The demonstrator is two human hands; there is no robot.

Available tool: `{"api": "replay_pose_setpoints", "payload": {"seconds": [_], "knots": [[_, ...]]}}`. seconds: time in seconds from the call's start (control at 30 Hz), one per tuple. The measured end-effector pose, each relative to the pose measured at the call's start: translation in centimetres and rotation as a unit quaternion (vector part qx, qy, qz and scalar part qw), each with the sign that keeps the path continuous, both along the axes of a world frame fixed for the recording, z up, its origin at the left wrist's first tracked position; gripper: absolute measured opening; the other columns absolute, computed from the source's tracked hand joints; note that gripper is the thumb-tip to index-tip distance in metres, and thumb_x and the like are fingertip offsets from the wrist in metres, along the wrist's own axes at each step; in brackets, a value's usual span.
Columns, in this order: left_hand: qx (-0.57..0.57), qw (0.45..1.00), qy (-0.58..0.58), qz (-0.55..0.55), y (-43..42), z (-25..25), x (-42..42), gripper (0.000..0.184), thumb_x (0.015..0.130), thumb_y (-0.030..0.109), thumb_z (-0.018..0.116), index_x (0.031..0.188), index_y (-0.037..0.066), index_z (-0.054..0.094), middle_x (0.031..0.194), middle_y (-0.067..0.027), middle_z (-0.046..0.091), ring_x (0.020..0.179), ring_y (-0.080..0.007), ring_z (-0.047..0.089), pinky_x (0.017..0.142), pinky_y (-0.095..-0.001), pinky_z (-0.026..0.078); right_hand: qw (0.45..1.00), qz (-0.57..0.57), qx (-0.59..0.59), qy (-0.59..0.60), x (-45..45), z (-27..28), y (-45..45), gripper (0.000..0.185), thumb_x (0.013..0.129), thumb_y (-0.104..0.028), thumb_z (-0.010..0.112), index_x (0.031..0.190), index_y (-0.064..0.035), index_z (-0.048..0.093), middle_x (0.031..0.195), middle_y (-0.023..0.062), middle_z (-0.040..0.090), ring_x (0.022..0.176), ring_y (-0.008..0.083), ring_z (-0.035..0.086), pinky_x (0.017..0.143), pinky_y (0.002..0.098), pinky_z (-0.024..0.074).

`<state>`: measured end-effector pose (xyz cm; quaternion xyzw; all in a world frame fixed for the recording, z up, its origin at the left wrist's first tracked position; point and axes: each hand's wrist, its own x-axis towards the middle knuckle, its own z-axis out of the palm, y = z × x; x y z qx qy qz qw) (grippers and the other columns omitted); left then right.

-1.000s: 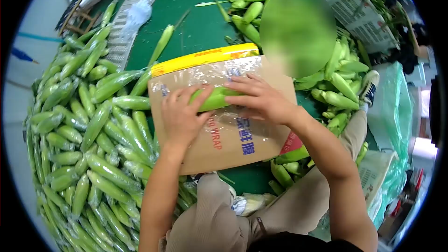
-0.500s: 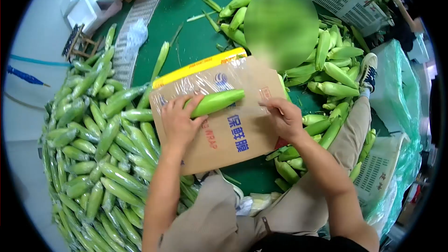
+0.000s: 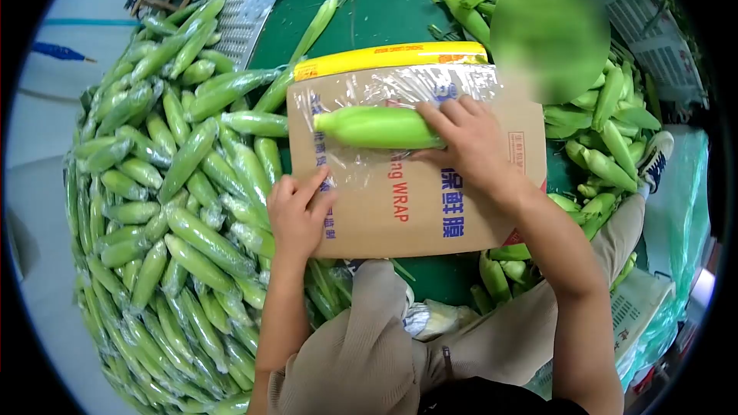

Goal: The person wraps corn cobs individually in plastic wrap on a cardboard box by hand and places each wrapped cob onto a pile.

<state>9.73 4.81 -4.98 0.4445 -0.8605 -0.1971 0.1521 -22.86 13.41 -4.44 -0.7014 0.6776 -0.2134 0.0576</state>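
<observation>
An ear of corn (image 3: 377,127) in its green husk lies sideways on clear cling film (image 3: 357,165), spread over a cardboard cling-wrap box (image 3: 361,234). My right hand (image 3: 473,142) grips the corn's right end, fingers over the top and thumb below. Beside the box's left edge is my left hand (image 3: 296,215), holding nothing that I can see, its index finger and thumb apart near the film's lower left corner. Along the far edge of the box runs a yellow roll or strip (image 3: 392,59) from which the film comes.
Film-wrapped corn (image 3: 204,261) is heaped on my left. Unwrapped ears (image 3: 611,100) lie in a pile at the right, partly behind a blurred round patch. White crates (image 3: 653,31) stand beyond them, with a green plastic sheet (image 3: 680,192) at far right.
My left hand has let go of the corn and drawn back to the box's left side. The right hand has taken hold of the corn's right end. The view has shifted left.
</observation>
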Motion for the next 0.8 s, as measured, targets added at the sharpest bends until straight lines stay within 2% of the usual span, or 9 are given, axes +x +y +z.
{"api": "replay_pose_setpoints", "payload": {"seconds": [0.13,0.23,0.27,0.37,0.43,0.5,0.6,0.7,0.8], "knots": [[-0.137,0.990,-0.016,-0.014,-0.6,0.5,-2.2,0.014,0.094,0.015,0.075,0.106,0.008,0.076,0.077,-0.0093,0.060,0.078,-0.0220,0.064,0.079,-0.0366,0.047,0.999,-0.035,0.006,-0.001,0.7,1.6,1.1,0.063,0.076,-0.043,0.085,0.128,-0.0130,0.065,0.099,0.0076,0.062,0.098,0.0295,0.060,0.084,0.0436,0.0501],[0.113,0.915,0.303,0.242,0.8,-0.9,-1.6,0.010,0.102,0.009,0.067,0.108,0.003,0.072,0.095,-0.0099,0.073,0.095,-0.0185,0.071,0.091,-0.0359,0.053,0.997,0.009,0.074,-0.031,-1.0,3.3,2.5,0.061,0.078,-0.046,0.084,0.124,-0.0115,0.064,0.102,0.0100,0.065,0.101,0.0324,0.064,0.087,0.0469,0.0521],[0.154,0.878,0.393,0.226,2.1,-0.7,-1.6,0.015,0.107,0.004,0.057,0.115,-0.002,0.068,0.116,-0.0134,0.076,0.111,-0.0187,0.071,0.104,-0.0379,0.053,0.993,0.058,0.089,-0.042,-1.5,3.6,2.8,0.062,0.078,-0.047,0.083,0.123,-0.0110,0.063,0.102,0.0108,0.066,0.101,0.0330,0.064,0.087,0.0468,0.0525],[0.160,0.857,0.479,0.105,5.2,-0.1,-2.8,0.016,0.111,0.008,0.053,0.118,0.000,0.065,0.121,-0.0157,0.074,0.113,-0.0225,0.071,0.105,-0.0411,0.053,0.976,0.151,0.151,-0.050,-0.2,4.3,3.6,0.068,0.080,-0.056,0.079,0.126,-0.0088,0.061,0.101,0.0133,0.066,0.101,0.0363,0.066,0.087,0.0466,0.0535],[0.045,0.954,0.294,-0.048,6.5,1.7,-4.0,0.023,0.108,0.015,0.057,0.126,0.002,0.065,0.129,-0.0147,0.072,0.123,-0.0271,0.066,0.111,-0.0474,0.047,0.968,0.182,0.166,-0.052,2.0,4.5,3.9,0.075,0.080,-0.061,0.076,0.131,-0.0089,0.060,0.101,0.0137,0.066,0.099,0.0385,0.066,0.085,0.0471,0.0537],[-0.083,0.974,0.083,-0.194,6.5,3.6,-5.2,0.033,0.105,0.021,0.061,0.133,0.004,0.065,0.137,-0.0136,0.070,0.134,-0.0316,0.061,0.118,-0.0536,0.041,0.983,0.124,0.128,-0.039,2.6,3.2,4.6,0.084,0.079,-0.068,0.072,0.138,-0.0094,0.059,0.101,0.0134,0.065,0.105,0.0370,0.063,0.088,0.0487,0.0518],[-0.003,0.978,0.017,-0.206,2.4,3.8,-8.3,0.046,0.102,0.033,0.062,0.141,0.008,0.063,0.144,-0.0133,0.065,0.140,-0.0355,0.054,0.122,-0.0581,0.033,0.999,0.001,0.040,-0.011,4.2,3.6,4.6,0.092,0.078,-0.070,0.073,0.145,-0.0096,0.056,0.120,0.0137,0.063,0.114,0.0351,0.059,0.098,0.0494,0.0470],[-0.152,0.968,-0.092,-0.178,-5.1,3.6,-13.6,0.049,0.104,0.038,0.059,0.145,0.011,0.061,0.148,-0.0167,0.061,0.141,-0.0372,0.053,0.120,-0.0595,0.034,0.990,-0.037,-0.127,-0.047,3.5,2.8,2.2,0.092,0.076,-0.069,0.076,0.144,-0.0093,0.056,0.131,0.0143,0.059,0.117,0.0358,0.059,0.102,0.0475,0.0459],[-0.206,0.975,-0.055,-0.064,-10.0,4.2,-16.4,0.048,0.103,0.039,0.062,0.142,0.011,0.063,0.148,-0.0149,0.062,0.145,-0.0352,0.049,0.120,-0.0594,0.033,0.999,-0.037,-0.012,0.018,2.9,2.7,-1.2,0.088,0.073,-0.058,0.085,0.140,-0.0081,0.058,0.131,0.0144,0.059,0.119,0.0349,0.059,0.101,0.0468,0.0488]]}}
